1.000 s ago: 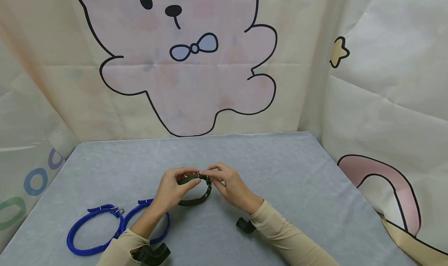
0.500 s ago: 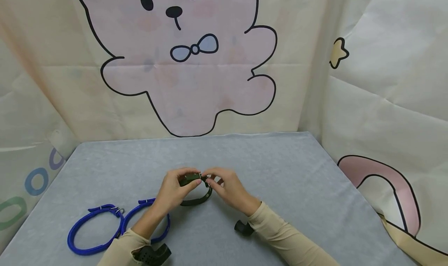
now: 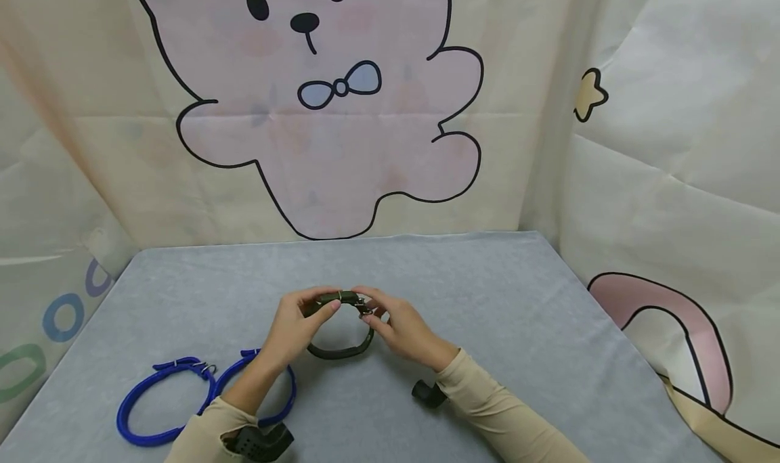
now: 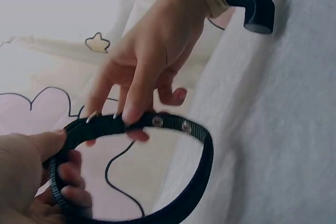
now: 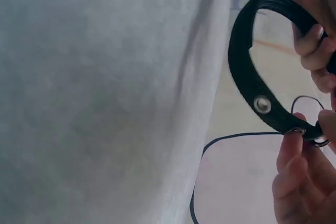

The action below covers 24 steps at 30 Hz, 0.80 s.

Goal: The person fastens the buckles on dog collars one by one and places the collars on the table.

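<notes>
A dark green collar (image 3: 341, 353), closed into a loop with metal hardware, is held up between both hands above the table. My left hand (image 3: 294, 322) pinches its upper left strap between thumb and fingers. On the right, my right hand (image 3: 402, 324) grips the strap by the metal fittings with thumb and fingertips. Metal eyelets show along the collar (image 4: 195, 182) in the left wrist view. In the right wrist view, the collar (image 5: 241, 66) shows one large eyelet near the right fingers. Fingers partly cover the buckle area.
Two blue collars lie side by side at the table's left: one blue collar (image 3: 123, 415) in full sight, the other blue collar (image 3: 292, 388) partly behind the left forearm. Grey cloth covers the table (image 3: 487, 300). Printed curtains (image 3: 506, 206) stand behind it and at both sides.
The left hand has shifted slightly left and up along the strap. The green collar has turned, so its loop looks wider and its metal fittings show more between the hands.
</notes>
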Tool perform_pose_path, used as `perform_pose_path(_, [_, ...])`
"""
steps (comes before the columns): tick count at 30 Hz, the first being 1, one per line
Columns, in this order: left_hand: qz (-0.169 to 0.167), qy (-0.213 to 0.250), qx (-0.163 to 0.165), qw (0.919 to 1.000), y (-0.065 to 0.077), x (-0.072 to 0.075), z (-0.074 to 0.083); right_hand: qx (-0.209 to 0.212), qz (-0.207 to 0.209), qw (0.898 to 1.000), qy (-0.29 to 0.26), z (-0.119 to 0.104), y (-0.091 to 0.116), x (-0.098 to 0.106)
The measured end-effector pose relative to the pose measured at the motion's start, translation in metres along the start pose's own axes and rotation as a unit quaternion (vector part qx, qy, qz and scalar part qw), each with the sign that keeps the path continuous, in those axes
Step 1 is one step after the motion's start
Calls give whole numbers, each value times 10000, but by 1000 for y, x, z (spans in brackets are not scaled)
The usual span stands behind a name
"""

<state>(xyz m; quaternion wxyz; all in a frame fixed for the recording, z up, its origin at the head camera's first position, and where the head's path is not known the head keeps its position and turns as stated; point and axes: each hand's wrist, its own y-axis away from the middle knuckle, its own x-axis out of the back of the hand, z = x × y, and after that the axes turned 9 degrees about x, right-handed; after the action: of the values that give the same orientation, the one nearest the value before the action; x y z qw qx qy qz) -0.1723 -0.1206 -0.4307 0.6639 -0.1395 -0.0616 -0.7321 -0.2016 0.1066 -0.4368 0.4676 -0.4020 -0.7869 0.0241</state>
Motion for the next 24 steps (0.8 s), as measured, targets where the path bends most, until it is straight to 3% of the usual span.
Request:
perform_pose_path(5, [-495,-533,-80,9973,-1,11,3,-294,62,9971,-705,3,2,9])
perform_pose_path(12, [-1031,-1312,7,9860,-1,27,10,-583,-163,9872,-1477,7,-1,17])
perform_pose_path(17, [-1238,-1428,79,9819,-2,35,13,-689,-348,9831,-1658,6,-1,20])
perform_pose_path(24, [-1740,-1201,365,9767,-1,45,15,-685,-537,9788,-1855,8,-1,19])
